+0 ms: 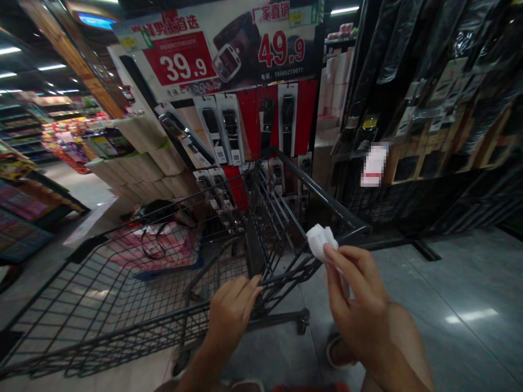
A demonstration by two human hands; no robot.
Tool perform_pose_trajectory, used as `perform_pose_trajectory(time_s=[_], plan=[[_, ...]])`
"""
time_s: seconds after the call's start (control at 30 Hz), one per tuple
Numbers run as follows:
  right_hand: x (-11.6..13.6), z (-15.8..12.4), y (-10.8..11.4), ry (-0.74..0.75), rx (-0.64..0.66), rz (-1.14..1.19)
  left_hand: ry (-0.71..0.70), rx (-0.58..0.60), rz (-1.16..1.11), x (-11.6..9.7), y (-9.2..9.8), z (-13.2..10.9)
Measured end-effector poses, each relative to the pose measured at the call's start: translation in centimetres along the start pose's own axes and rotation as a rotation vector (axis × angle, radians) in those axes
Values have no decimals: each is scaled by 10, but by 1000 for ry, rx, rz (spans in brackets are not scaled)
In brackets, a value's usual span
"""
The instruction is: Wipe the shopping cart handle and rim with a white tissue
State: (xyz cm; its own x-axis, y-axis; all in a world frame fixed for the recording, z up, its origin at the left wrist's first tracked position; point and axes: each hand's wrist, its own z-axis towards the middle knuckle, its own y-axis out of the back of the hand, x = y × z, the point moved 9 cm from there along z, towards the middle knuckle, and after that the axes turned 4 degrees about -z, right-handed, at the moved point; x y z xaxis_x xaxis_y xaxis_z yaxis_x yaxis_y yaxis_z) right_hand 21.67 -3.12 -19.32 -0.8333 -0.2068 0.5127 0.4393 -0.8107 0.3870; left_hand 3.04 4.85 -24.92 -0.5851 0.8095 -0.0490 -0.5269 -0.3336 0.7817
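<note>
A black wire shopping cart (122, 294) stands in front of me, turned to the left. My left hand (232, 310) is closed over a wire of the cart's rear flap near the handle end. My right hand (357, 305) is raised just right of the cart's handle bar (327, 204). Its fingers pinch a crumpled white piece of paper or tissue (321, 239).
Inside the cart lies a pink bag with black straps (157, 242). Ahead stands a belt display with price signs 39.9 and 49.9 (229, 49). Dark racks of hanging goods (441, 109) fill the right side. Stacked boxes (139, 158) and shelves are at left. Grey tiled floor (449, 305) lies at right.
</note>
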Motion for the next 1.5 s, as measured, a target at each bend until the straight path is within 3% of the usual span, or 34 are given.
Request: perform_pose_trajectory(time_s=[0.3,0.43,0.6,0.73,0.83,1.07,1.3,1.5], plan=[[-8,-44,-68,-65,-1,88,42,-14,32,-1,-9,15],[-15,-60,-83,-128,83,185,63,7,56,3,-17,19],[-30,-56,-50,-229,26,252,63,15,63,4,-24,24],[-53,-40,-12,-348,-188,204,59,7,71,2,-24,25],[-62,-30,-4,-378,-318,201,60,11,75,0,-25,26],[-57,-29,-43,-306,-201,116,36,-19,73,-4,-27,23],[-65,-62,-69,-304,-82,107,23,-28,85,-6,-29,26],[-88,-97,-84,-426,69,170,16,-31,93,-7,-30,26]])
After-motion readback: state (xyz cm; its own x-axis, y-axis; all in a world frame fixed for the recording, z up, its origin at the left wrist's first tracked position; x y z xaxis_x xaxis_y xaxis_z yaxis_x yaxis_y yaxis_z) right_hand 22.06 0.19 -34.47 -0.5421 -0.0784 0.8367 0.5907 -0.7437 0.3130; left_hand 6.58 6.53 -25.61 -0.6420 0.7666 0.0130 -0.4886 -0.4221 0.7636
